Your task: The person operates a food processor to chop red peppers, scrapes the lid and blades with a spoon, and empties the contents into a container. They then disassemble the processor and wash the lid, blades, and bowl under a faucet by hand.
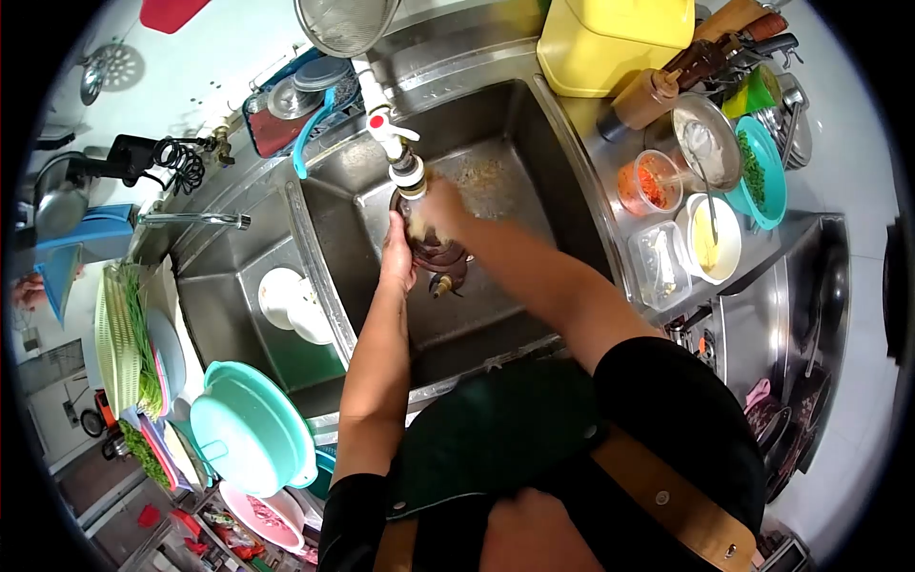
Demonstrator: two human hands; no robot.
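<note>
Both my hands are over the right-hand basin of a steel sink (562, 205), just below a white tap (388, 133) with a red-dotted handle. My left hand (396, 255) is wrapped along the left side of a dark, shiny brown item (440, 255) with a pale tip at its lower end; I cannot make out what it is. Blurred by motion, my right hand (440, 210) lies over the upper part of that item, right under the tap's mouth, and its fingers are smeared.
White bowls (282, 297) lie in the left basin. A yellow bin (615, 43), a bottle (640, 98), a red-filled tub (650, 181) and a white bowl (713, 238) line the right counter. At lower left is a turquoise basin (250, 424). A strainer (346, 21) hangs above.
</note>
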